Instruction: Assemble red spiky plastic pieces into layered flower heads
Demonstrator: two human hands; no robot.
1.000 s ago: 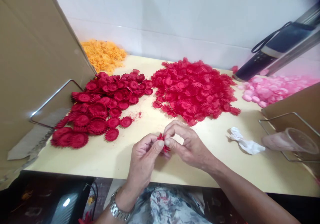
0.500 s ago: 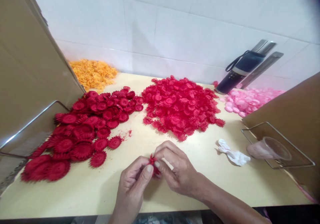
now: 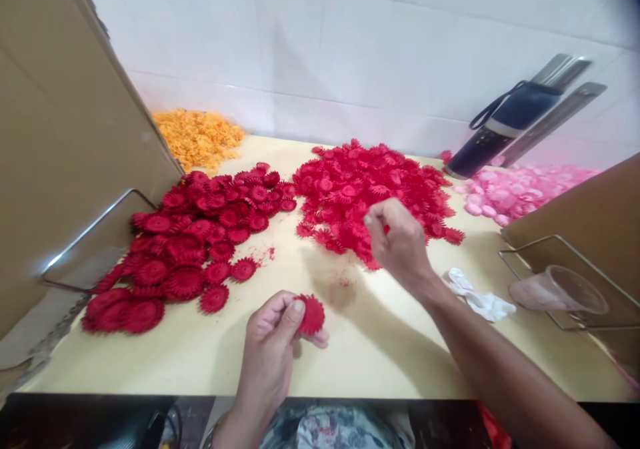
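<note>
My left hand pinches a red disc with a fringed edge between thumb and fingers, its flat face turned up. The disc is held above the table, near the front edge. My right hand hovers over the near side of a pile of bright red fringed pieces. Its fingers are curled together and slightly blurred, and I cannot make out anything in them. To the left lies a heap of darker red fringed discs, some seemingly stacked in layers.
Orange shreds lie at the back left, pink round pieces at the back right. A dark blue bottle leans by the wall. Crumpled white tissue, a clear plastic cup in a wire holder and cardboard panels flank the table.
My right hand has left my left hand and moved forward and right over the bright red pile. The red piece, earlier bunched between both hands, now shows flat in my left hand.
</note>
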